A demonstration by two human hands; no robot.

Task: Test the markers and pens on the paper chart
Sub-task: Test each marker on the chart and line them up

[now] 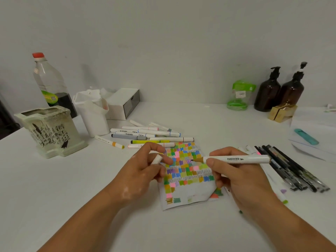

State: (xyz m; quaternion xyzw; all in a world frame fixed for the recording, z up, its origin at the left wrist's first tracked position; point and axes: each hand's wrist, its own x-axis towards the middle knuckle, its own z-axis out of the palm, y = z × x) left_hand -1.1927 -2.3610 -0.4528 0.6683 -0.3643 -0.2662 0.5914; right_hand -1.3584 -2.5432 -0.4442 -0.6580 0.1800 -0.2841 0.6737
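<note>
White counter [181, 233] under you: your right hand [240, 180] grips an uncapped marker [234, 159] over the paper chart [189, 170]; your left hand [143, 171] pinches its cap [156, 159].

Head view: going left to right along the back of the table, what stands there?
Ceramic pot → white pen holder → white drawer box → green container → first brown pump bottle → second brown pump bottle.

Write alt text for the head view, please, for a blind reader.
A right hand holds an uncapped white marker over a paper chart of coloured swatches; the left hand holds a white cap. White markers and black pens lie on the white table.
</note>
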